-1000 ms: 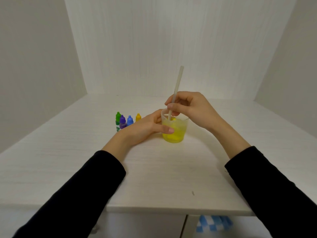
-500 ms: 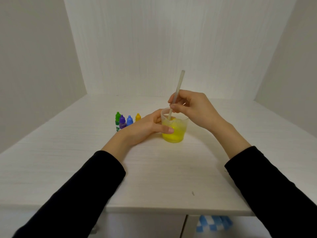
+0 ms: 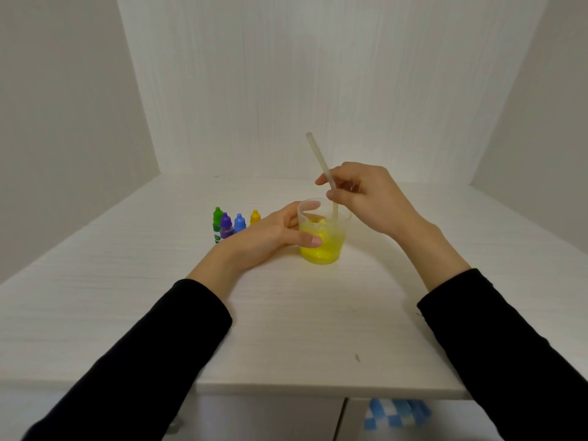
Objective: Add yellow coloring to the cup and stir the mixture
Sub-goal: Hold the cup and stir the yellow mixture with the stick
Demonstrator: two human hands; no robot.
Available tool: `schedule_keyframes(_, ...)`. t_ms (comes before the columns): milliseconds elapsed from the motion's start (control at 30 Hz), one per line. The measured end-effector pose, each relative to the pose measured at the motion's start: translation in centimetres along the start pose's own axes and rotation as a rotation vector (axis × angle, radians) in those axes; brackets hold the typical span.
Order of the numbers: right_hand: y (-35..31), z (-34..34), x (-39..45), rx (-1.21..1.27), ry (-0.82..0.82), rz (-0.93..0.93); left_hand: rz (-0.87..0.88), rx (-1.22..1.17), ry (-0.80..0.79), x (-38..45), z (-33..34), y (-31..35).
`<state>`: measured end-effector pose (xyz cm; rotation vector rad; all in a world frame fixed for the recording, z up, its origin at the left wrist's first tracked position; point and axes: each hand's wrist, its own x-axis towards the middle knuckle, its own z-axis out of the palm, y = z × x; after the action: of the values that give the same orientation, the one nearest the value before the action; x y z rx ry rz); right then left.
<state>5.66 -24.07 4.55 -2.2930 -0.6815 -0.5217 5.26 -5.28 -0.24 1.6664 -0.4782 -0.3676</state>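
A clear plastic cup (image 3: 327,246) holding bright yellow liquid stands on the white table (image 3: 286,329). My left hand (image 3: 270,237) wraps around the cup's left side, thumb in front. My right hand (image 3: 369,198) pinches a pale translucent stirring stick (image 3: 319,162) just above the rim; the stick's lower end dips into the liquid and its top leans to the left. The yellow coloring bottle (image 3: 255,217) stands capped behind my left hand, at the right end of a row of small bottles.
Green (image 3: 217,224), purple (image 3: 226,226) and blue (image 3: 239,223) dropper bottles stand left of the cup. White walls enclose the table on three sides. The table's front edge runs near my sleeves, with a blue-and-white object (image 3: 397,415) below it.
My right hand has shifted to the right and the stick's top has swung from leaning right to leaning left. My left hand and the cup stay in place.
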Motion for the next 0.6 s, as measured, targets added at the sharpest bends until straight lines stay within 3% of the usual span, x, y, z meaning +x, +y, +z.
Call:
schedule_keyframes(367,-1.3,0.1,-0.6,0.286,-0.099,0.039,0.038,0.022,-0.014,0.0,0.0,-0.1)
schedule_keyframes(600,-1.7,0.7,-0.6,0.295,-0.104,0.001,0.047,0.035,-0.011,0.0,0.0,0.0)
